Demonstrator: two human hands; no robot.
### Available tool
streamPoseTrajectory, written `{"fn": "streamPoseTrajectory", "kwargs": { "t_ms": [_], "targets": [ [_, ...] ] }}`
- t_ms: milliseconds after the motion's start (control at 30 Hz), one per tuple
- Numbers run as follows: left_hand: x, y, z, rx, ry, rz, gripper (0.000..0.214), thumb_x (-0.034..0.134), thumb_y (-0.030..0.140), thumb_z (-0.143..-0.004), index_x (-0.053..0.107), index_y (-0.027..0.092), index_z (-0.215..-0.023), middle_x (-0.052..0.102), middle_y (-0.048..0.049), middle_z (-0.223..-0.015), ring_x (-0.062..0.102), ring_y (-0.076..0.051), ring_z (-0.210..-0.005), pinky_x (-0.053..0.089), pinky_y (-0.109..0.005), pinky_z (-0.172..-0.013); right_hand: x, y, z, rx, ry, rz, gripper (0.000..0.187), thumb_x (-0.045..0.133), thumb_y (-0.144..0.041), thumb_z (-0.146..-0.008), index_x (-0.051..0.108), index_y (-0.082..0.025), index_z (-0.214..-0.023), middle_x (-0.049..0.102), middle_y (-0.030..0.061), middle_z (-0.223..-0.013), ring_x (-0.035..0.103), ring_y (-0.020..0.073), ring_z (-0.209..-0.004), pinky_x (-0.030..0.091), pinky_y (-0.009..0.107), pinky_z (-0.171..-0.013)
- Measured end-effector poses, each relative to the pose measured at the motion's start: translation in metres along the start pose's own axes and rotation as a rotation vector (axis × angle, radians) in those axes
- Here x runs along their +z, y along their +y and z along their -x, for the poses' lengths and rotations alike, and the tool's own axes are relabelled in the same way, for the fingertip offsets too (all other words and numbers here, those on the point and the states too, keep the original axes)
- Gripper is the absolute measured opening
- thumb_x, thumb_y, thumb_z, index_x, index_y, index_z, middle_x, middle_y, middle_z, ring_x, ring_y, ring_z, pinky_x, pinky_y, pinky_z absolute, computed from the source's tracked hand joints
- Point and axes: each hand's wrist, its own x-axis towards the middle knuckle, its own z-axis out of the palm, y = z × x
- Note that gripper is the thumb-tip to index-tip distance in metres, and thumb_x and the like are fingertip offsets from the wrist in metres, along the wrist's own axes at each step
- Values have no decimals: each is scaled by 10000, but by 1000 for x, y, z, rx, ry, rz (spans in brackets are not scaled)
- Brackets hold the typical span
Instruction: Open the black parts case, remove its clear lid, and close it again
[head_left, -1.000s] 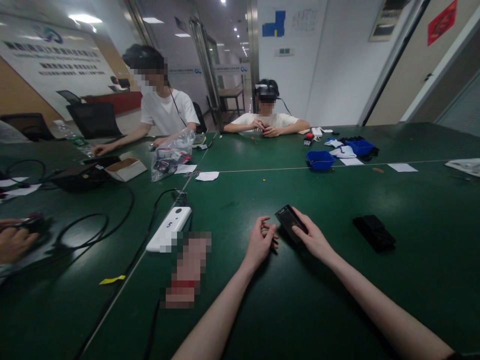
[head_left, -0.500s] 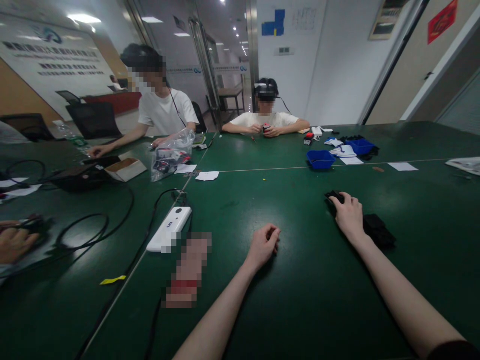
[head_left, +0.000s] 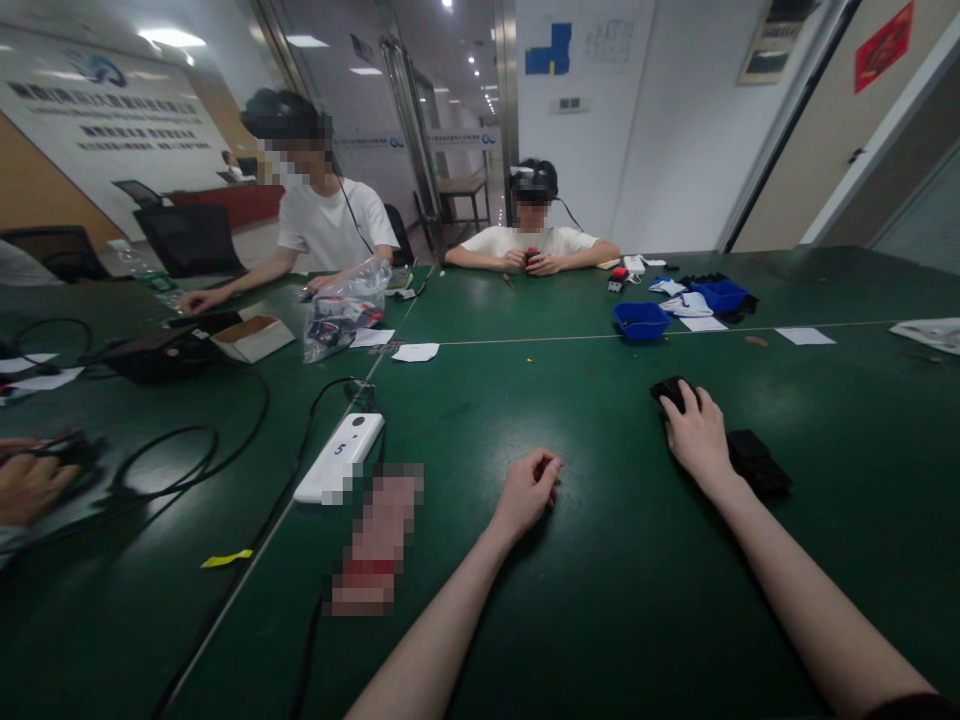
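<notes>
My left hand point(head_left: 528, 490) rests on the green table point(head_left: 600, 600) with its fingers loosely curled in, and no object shows in it. Farther out to the right, my right hand point(head_left: 697, 432) has its fingers over a flat black item point(head_left: 670, 394), gripping it at the table surface. My hand covers part of that item, so its kind is unclear. A second black item point(head_left: 759, 464), looking like folded fabric, lies beside my right wrist.
To the left are a white power bank point(head_left: 343, 455) marked 5, a blurred-out pinkish object point(head_left: 382, 530), black cables and a yellow strip point(head_left: 226, 559). A blue tray point(head_left: 642, 319) stands ahead. Two people sit across the table; another person's hand point(head_left: 34, 485) is at far left.
My right hand has shifted slightly, and its fingers now lie more across the black item, which sits flatter. My left hand has stayed in place.
</notes>
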Motion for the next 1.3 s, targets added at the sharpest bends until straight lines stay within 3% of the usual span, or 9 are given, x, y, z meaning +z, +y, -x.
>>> {"fn": "streamPoseTrajectory", "kwargs": {
  "t_ms": [200, 300, 433, 600, 733, 900, 1100, 1300],
  "targets": [
    [0, 1, 0, -13, -3, -6, 223, 461, 349, -818, 545, 148, -767, 500, 36, -546, 474, -68, -419, 396, -178, -434, -32, 16, 16, 246, -90, 81, 538, 422, -355, -844, 387, -43, -1282, 436, 278, -1245, 451, 387, -1124, 404, 477, -850],
    [1, 2, 1, -18, 2, 6, 227, 467, 355, -813, 546, 149, -762, 494, 38, -534, 473, -71, -420, 396, -180, -432, -35, 29, 25, 372, -242, 62, 596, 391, -412, -849, 344, -22, -1297, 498, 289, -1145, 548, 381, -993, 455, 458, -747],
    [0, 0, 0, -9, -1, 5, 231, 467, 359, -814, 547, 147, -766, 493, 37, -530, 473, -74, -421, 393, -182, -427, -29, 40, 34, 397, -346, -17, 517, 336, -392, -865, 400, -46, -1243, 550, 250, -1060, 594, 339, -902, 495, 442, -686],
    [0, -2, 0, -1, -4, -4, 242, 463, 368, -818, 548, 147, -773, 499, 36, -534, 474, -70, -416, 392, -179, -431, -31, 44, 32, 393, -325, -70, 563, 299, -435, -873, 374, -56, -1283, 538, 241, -1094, 580, 329, -934, 513, 430, -684],
    [0, -1, 0, -7, -2, 0, 240, 462, 367, -817, 546, 147, -769, 496, 39, -528, 467, -67, -407, 388, -174, -423, -39, 42, 26, 386, -208, -54, 640, 235, -462, -883, 293, -28, -1350, 502, 281, -1156, 541, 369, -990, 490, 469, -724],
    [0, 2, 1, -13, -3, -1, 229, 466, 356, -813, 546, 148, -758, 495, 39, -526, 472, -70, -413, 393, -180, -430, -42, 36, 21, 370, -98, -80, 660, 175, -486, -880, 333, -52, -1351, 518, 274, -1143, 552, 376, -955, 480, 508, -710],
    [0, 1, 1, -9, -8, -13, 226, 459, 349, -819, 545, 146, -769, 498, 37, -538, 475, -72, -413, 390, -183, -429, -49, 16, 13, 366, -125, -397, 629, 218, -487, -877, 378, -91, -1338, 544, 212, -1188, 544, 325, -1027, 460, 456, -824],
    [0, -2, 0, -3, -13, -11, 243, 454, 358, -828, 555, 136, -823, 507, 28, -577, 471, -68, -421, 391, -186, -429, -52, -27, 14, 310, -307, -1029, 485, 306, -514, -851, 568, -201, -1115, 644, 93, -1027, 591, 248, -931, 467, 356, -799]
  ]
}}
